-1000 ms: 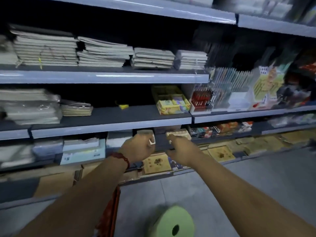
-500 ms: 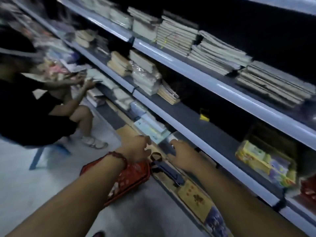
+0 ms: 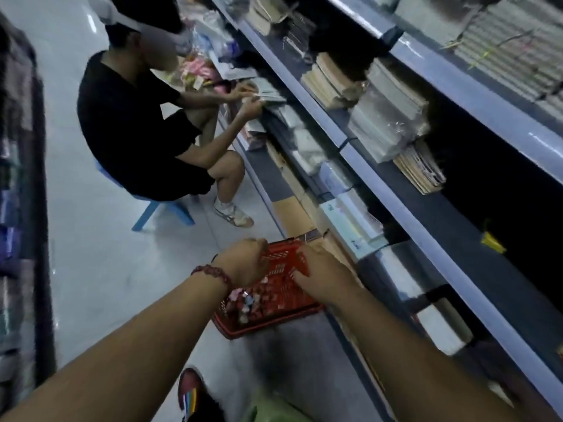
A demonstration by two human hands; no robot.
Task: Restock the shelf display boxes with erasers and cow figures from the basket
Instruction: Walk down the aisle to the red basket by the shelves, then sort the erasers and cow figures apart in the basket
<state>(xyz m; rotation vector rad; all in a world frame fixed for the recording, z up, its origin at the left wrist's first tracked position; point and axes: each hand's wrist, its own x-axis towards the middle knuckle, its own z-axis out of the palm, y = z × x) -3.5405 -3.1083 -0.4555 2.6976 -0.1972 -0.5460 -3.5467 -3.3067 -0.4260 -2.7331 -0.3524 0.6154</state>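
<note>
View change: a second before, the camera faced the shelves with both hands at a low shelf; by this moment it had swung left and down to the floor, where the red basket (image 3: 274,303) sat beside the shelf unit (image 3: 426,226).
Hands' shift: both hands had left the shelf and come over the basket, the left hand (image 3: 243,263) at its 10 o'clock rim, the right hand (image 3: 324,277) at its 2 o'clock side.
Meaning for task: judged as a return trip for more stock; no display box appeared in this view, so placing was not yet under way.
Task's things: small wrapped items (image 3: 246,303), pink, white and dark, lay in the basket's bottom toward 8 o'clock; blur hid whether they were erasers or cow figures.
Left grip: curled loosely, knuckles up; whether it held anything could not be told. A red bracelet (image 3: 213,274) circled its wrist.
Right grip: fingers bent down toward the basket's inside, seemingly touching the mesh wall; its closure and contents could not be told.
Surroundings: another person in black (image 3: 131,126) sat on a blue stool (image 3: 164,210) at 11 o'clock, well apart from the basket.
</note>
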